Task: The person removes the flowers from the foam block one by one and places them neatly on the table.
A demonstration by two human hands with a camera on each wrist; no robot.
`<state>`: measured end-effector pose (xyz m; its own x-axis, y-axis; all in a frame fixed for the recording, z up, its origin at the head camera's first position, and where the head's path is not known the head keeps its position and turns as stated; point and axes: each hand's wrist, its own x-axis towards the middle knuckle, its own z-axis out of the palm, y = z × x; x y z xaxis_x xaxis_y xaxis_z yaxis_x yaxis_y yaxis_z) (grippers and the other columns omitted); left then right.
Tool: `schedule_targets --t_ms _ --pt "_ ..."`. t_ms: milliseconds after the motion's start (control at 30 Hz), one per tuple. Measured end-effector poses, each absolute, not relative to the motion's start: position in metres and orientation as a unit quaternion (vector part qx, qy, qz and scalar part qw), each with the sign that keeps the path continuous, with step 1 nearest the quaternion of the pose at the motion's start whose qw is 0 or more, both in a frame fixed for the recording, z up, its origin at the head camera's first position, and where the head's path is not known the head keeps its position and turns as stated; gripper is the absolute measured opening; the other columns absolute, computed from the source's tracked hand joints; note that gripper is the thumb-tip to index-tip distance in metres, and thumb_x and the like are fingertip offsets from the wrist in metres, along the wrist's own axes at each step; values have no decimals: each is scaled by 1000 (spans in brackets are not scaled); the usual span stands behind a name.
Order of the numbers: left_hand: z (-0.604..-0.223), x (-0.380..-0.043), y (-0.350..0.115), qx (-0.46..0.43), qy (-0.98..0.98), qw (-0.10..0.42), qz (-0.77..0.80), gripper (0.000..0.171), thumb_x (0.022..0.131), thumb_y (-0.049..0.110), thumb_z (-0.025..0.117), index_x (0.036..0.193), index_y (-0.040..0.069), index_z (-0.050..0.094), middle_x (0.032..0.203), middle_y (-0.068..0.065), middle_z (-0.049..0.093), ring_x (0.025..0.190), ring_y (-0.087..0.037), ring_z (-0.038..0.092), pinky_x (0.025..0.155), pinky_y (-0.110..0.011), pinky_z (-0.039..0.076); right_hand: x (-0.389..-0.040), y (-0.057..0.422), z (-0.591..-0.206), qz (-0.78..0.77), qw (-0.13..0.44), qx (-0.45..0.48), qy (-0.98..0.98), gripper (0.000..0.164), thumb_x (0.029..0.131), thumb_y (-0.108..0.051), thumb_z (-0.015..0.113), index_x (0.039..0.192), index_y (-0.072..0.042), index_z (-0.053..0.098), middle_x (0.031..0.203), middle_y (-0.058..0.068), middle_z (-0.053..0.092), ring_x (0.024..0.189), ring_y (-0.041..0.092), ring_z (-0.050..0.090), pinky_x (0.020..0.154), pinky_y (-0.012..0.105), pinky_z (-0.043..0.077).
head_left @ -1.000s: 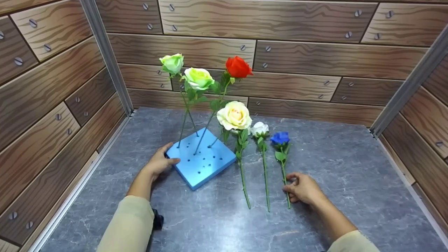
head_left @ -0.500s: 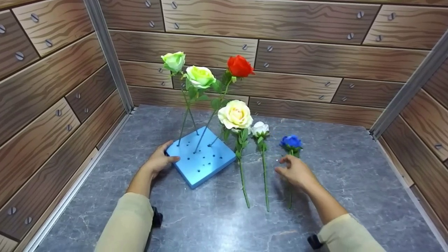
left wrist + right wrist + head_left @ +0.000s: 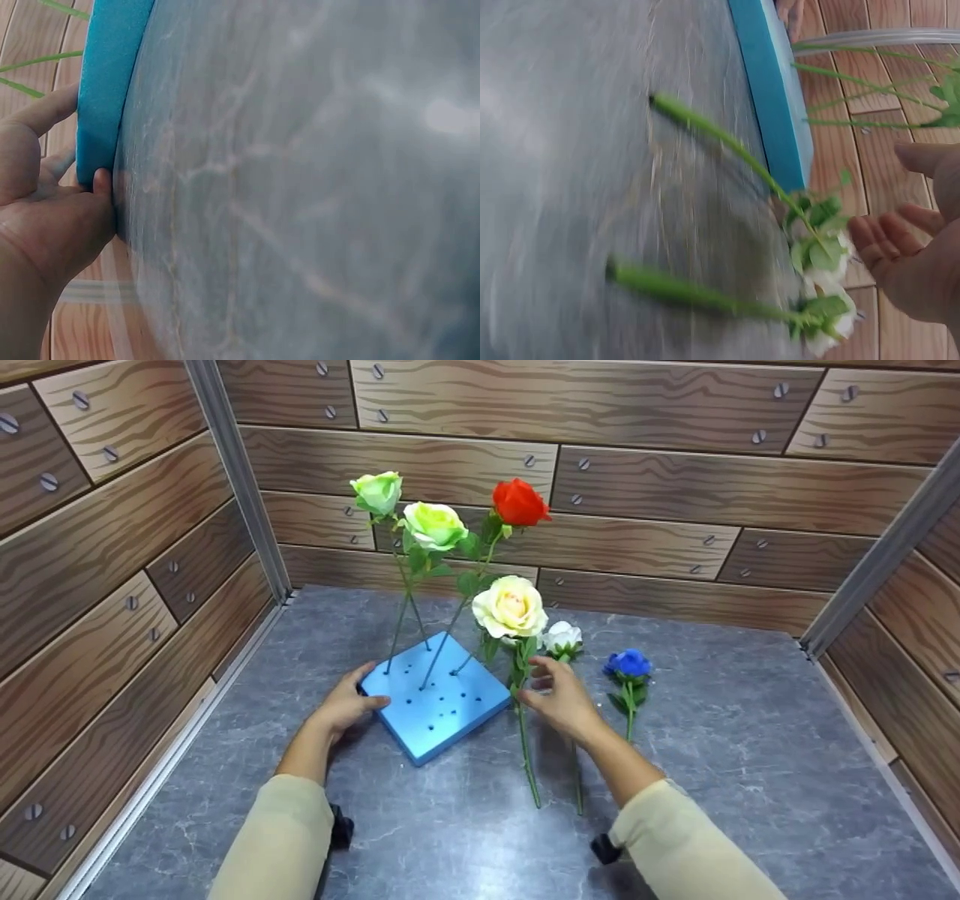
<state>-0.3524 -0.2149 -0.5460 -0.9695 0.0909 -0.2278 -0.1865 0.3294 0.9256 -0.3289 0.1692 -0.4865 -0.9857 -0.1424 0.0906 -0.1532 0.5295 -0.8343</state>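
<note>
My left hand (image 3: 343, 706) holds the left corner of a light-blue block (image 3: 409, 724) with small holes, thumb on top and fingers along its side. Upright in the block stand two green roses (image 3: 435, 526), a red rose (image 3: 520, 502) and a cream rose (image 3: 510, 607). My right hand (image 3: 561, 701), fingers loosely bent and apart with nothing between them, hovers over two lying white roses. One white rose (image 3: 562, 638) shows beyond the fingers; the other's stem (image 3: 529, 761) runs down from behind the cream bloom. Both white heads (image 3: 832, 330) appear in the right wrist view.
A blue rose (image 3: 628, 663) lies to the right, its lower stem hidden by the right forearm. Wood-patterned walls (image 3: 637, 487) enclose the grey marbled tabletop (image 3: 720, 720) at the back and sides.
My right hand has let go of the blue rose's stem and moved left and up to the white roses. The blue rose has shifted right. My left hand stays on the block.
</note>
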Motion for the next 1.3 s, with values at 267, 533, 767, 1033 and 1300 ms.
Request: schedule_targets --t_ms 267,533,767,1033,1300 --pt "-550 -355 -217 -28 805 118 581 88 102 15 76 174 14 26 182 -23 9 170 -44 5 138 -61 12 -345 131 -503 577 44 95 -810 54 97 -7 79 146 5 61 135 31 67 127 43 68 109 50 59" --pt "-551 -356 -217 -44 800 119 586 89 101 15 77 174 15 26 182 -22 9 170 -43 5 139 -59 12 -353 92 -520 621 62 102 -775 43 99 -2 73 136 16 63 133 37 68 127 49 70 106 48 62" --pt "-551 -357 -217 -40 804 115 582 87 101 16 77 173 17 28 182 -21 10 170 -44 6 138 -62 14 -365 73 -527 577 59 70 -811 40 105 -13 69 140 5 66 140 27 71 132 40 71 105 46 62" --pt "-555 -357 -213 -35 803 119 584 89 100 16 78 173 17 28 182 -21 11 170 -44 7 138 -60 15 -374 66 -546 574 108 73 -808 29 106 -9 67 132 3 75 125 23 79 117 38 78 100 46 64" --pt "-551 -357 -217 -34 801 116 587 87 101 14 77 173 17 28 182 -21 10 170 -44 6 138 -62 16 -379 58 -549 602 120 65 -787 25 108 -12 66 123 4 78 120 22 81 110 36 80 95 36 66"
